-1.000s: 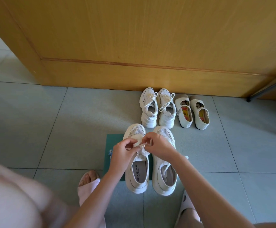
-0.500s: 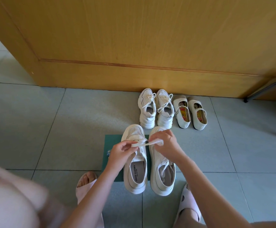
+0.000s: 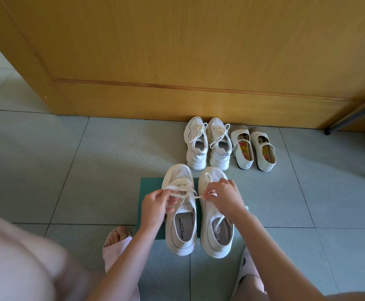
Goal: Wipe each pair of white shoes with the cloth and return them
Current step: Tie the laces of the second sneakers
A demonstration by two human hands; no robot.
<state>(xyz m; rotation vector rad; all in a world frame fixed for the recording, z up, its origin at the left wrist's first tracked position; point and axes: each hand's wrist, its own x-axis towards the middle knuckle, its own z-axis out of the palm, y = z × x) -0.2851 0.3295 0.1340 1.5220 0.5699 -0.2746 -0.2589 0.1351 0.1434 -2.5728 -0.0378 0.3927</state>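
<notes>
Door panel, upper frame: wood, smooth, satin sheen. Floor tiles: matt, finely speckled. Near white shoes: perforated mesh toes, flat woven cloth laces; strap shoes: smooth, matt.

**One brand print legible**

Printed in dark capitals along the insole of the near left shoe: "CECE CHERRY", with a smaller line beside it, too small to make out. Faint marks on its tongue and on the heel tabs of the laced sneakers, illegible.

Both forearms extended forward, left hand and right hand close together, each pinching a lace
</notes>
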